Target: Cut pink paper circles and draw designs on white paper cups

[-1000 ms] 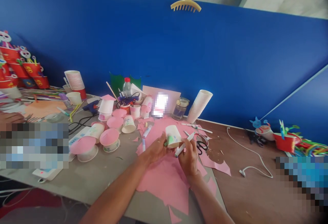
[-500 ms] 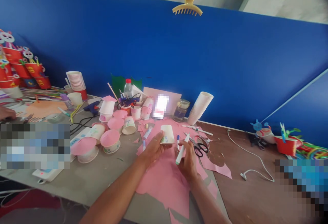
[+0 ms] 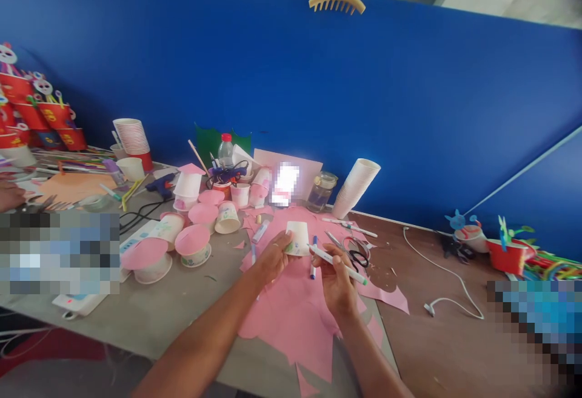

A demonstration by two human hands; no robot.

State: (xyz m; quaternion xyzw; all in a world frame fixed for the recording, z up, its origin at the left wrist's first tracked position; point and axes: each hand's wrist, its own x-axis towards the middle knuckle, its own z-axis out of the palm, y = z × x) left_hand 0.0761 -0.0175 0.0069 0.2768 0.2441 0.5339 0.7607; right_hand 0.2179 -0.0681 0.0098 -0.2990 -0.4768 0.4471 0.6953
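My left hand point(image 3: 273, 255) grips a white paper cup point(image 3: 298, 237), held upside down above the pink paper point(image 3: 291, 319). My right hand point(image 3: 337, 276) is closed on a white marker point(image 3: 339, 256) with a green cap; its tip points left toward the cup. A blue-capped pen point(image 3: 313, 259) lies on the pink paper between my hands. Black-handled scissors point(image 3: 355, 253) rest just right of the marker.
Several pink-topped paper cups point(image 3: 193, 245) stand at the left, with a glue gun point(image 3: 160, 185), a water bottle point(image 3: 225, 152) and a glass jar point(image 3: 321, 192) behind. A leaning stack of white cups point(image 3: 355, 188) rests against the blue wall. A white cable point(image 3: 448, 289) lies at right. Another person's hand point(image 3: 9, 195) shows far left.
My right hand turned the marker from pointing down to lying level, tip toward the cup. The cup stayed in my left hand and shifted slightly; the blue pen now lies on the paper.
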